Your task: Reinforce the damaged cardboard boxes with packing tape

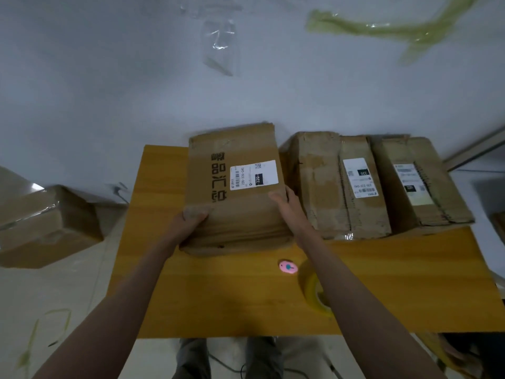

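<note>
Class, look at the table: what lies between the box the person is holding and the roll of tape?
In the head view, a small pink object lies on the table between the held box and the tape roll. The right forearm also crosses that stretch above the table.

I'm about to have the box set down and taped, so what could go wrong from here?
1. The tape roll lies under the right forearm, near the table edge; an elbow sweep could knock it off.
2. Both hands, left and right, are on the box, so neither is free for tape.
3. The box's near edge looks crushed and may buckle under pressure.
</note>
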Action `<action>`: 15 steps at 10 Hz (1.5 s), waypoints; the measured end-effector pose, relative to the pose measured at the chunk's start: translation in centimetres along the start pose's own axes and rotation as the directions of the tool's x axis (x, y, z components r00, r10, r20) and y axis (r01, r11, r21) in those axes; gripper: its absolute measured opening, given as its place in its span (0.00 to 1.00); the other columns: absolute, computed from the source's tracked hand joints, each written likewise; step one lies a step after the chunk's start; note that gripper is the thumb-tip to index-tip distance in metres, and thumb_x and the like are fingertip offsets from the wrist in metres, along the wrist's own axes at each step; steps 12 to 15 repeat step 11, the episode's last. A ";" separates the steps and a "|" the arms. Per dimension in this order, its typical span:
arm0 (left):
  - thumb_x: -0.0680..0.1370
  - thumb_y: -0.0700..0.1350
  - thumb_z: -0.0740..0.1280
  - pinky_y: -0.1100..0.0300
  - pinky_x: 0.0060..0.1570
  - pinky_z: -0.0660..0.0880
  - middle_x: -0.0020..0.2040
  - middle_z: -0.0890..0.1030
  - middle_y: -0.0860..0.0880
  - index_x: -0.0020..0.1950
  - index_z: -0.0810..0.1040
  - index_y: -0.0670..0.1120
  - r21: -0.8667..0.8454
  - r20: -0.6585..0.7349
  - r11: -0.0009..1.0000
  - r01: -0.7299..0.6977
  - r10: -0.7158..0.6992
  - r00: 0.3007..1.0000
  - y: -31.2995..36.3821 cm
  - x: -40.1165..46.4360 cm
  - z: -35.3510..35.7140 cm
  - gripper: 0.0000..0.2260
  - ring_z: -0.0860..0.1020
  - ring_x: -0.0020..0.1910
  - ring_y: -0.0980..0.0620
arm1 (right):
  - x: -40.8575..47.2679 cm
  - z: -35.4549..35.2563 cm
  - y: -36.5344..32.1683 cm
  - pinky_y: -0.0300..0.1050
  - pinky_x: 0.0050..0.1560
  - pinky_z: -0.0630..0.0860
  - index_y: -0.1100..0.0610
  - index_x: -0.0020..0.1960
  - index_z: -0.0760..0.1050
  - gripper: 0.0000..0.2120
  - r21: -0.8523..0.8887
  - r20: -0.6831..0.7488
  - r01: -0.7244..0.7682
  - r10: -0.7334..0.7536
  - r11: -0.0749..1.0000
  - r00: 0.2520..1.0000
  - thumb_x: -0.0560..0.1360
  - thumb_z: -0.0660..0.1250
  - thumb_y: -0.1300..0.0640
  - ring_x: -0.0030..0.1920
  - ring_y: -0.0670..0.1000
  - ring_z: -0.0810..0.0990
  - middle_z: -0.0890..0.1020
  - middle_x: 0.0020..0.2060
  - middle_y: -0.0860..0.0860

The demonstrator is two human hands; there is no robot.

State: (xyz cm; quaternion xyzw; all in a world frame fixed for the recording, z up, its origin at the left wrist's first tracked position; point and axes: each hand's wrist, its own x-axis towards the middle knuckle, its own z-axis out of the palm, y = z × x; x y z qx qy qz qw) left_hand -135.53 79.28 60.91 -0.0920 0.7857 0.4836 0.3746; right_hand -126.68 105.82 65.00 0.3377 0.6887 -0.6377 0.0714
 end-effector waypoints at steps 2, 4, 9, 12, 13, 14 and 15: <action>0.74 0.58 0.76 0.47 0.65 0.74 0.71 0.73 0.45 0.78 0.66 0.47 0.096 0.023 0.992 -0.081 0.080 0.997 2.6 2.9 0.7 0.37 0.74 0.67 0.43 | 2.6 -0.8 2.3 0.57 0.76 0.61 0.46 0.83 0.38 0.43 -0.075 0.025 -0.100 0.102 0.992 0.994 0.82 0.66 0.51 0.79 0.55 0.61 0.61 0.80 0.49; 0.77 0.50 0.74 0.45 0.67 0.73 0.74 0.71 0.43 0.81 0.58 0.45 0.314 0.033 0.945 -0.088 0.082 0.996 1.4 4.3 2.3 0.38 0.72 0.71 0.40 | 4.9 -1.8 3.7 0.61 0.75 0.66 0.51 0.80 0.27 0.50 -0.416 0.030 -0.111 0.135 0.903 0.990 0.81 0.67 0.57 0.78 0.61 0.62 0.56 0.82 0.56; 0.81 0.39 0.68 0.43 0.59 0.77 0.61 0.79 0.42 0.73 0.73 0.41 0.139 -0.117 0.990 -0.005 0.022 0.993 -2.0 0.9 3.5 0.20 0.78 0.58 0.42 | -0.7 -1.1 6.6 0.52 0.70 0.71 0.61 0.81 0.56 0.29 -0.310 -0.145 -0.199 0.160 0.930 0.976 0.84 0.63 0.59 0.73 0.60 0.70 0.69 0.75 0.60; 0.80 0.46 0.71 0.43 0.61 0.77 0.67 0.77 0.41 0.73 0.71 0.42 0.286 -0.029 0.957 -0.044 0.054 0.998 -1.3 2.2 2.8 0.23 0.77 0.63 0.41 | -0.7 -2.1 5.1 0.50 0.71 0.69 0.63 0.80 0.56 0.30 -0.366 -0.064 -0.196 0.185 0.910 0.981 0.83 0.64 0.58 0.74 0.60 0.68 0.67 0.76 0.60; 0.80 0.46 0.71 0.43 0.61 0.77 0.67 0.77 0.41 0.73 0.71 0.42 0.286 -0.029 0.957 -0.044 0.054 0.998 -1.3 2.2 2.8 0.23 0.77 0.63 0.41 | -0.7 -2.1 5.1 0.50 0.71 0.69 0.63 0.80 0.56 0.30 -0.366 -0.064 -0.196 0.185 0.910 0.981 0.83 0.64 0.58 0.74 0.60 0.68 0.67 0.76 0.60; 0.80 0.46 0.71 0.43 0.61 0.77 0.67 0.77 0.41 0.73 0.71 0.42 0.286 -0.029 0.957 -0.044 0.054 0.998 -1.3 2.2 2.8 0.23 0.77 0.63 0.41 | -0.7 -2.1 5.1 0.50 0.71 0.69 0.63 0.80 0.56 0.30 -0.366 -0.064 -0.196 0.185 0.910 0.981 0.83 0.64 0.58 0.74 0.60 0.68 0.67 0.76 0.60; 0.80 0.46 0.71 0.43 0.61 0.77 0.67 0.77 0.41 0.73 0.71 0.42 0.286 -0.029 0.957 -0.044 0.054 0.998 -1.3 2.2 2.8 0.23 0.77 0.63 0.41 | -0.7 -2.1 5.1 0.50 0.71 0.69 0.63 0.80 0.56 0.30 -0.366 -0.064 -0.196 0.185 0.910 0.981 0.83 0.64 0.58 0.74 0.60 0.68 0.67 0.76 0.60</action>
